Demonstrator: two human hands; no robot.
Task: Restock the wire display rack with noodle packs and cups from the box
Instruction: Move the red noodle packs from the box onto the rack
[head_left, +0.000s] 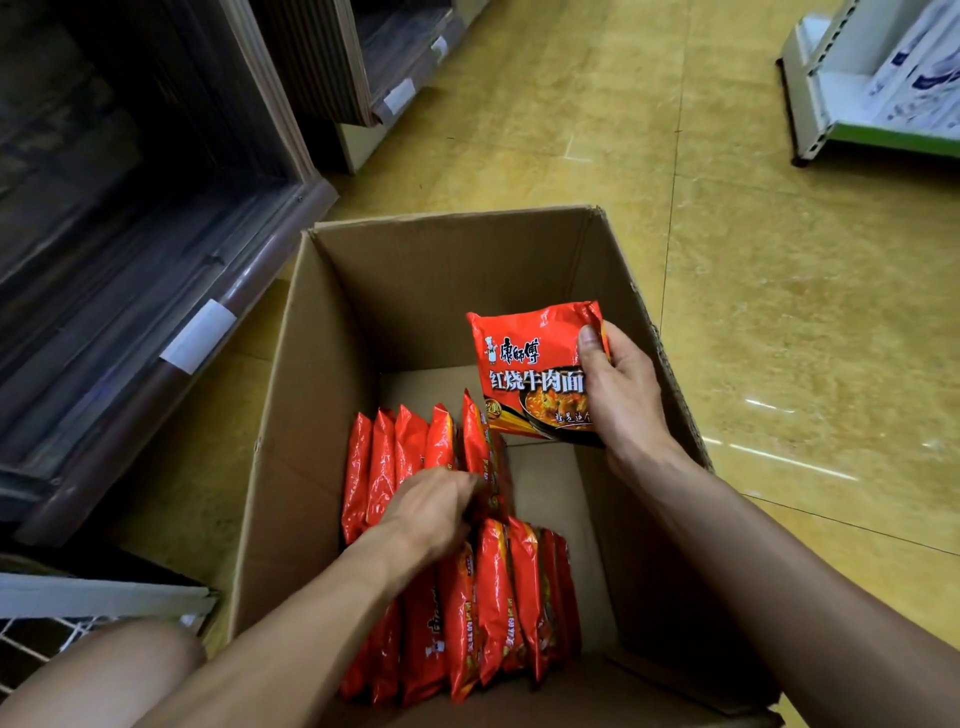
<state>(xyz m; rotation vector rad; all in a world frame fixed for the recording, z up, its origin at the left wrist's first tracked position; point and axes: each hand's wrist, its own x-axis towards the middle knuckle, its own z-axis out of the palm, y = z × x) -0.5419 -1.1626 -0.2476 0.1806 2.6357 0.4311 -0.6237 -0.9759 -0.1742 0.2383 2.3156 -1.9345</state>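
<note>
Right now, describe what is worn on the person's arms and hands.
The left hand and right hand are bare: no gloves, and no rings on the fingers that show. The left forearm and right forearm are uncovered to the picture's edge, with no sleeve, watch or bracelet in view.

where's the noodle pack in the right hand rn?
Head view, right of centre: the noodle pack is held by the right hand over the right side of the cardboard box, beyond the upright row of packs where the left hand is.
</note>
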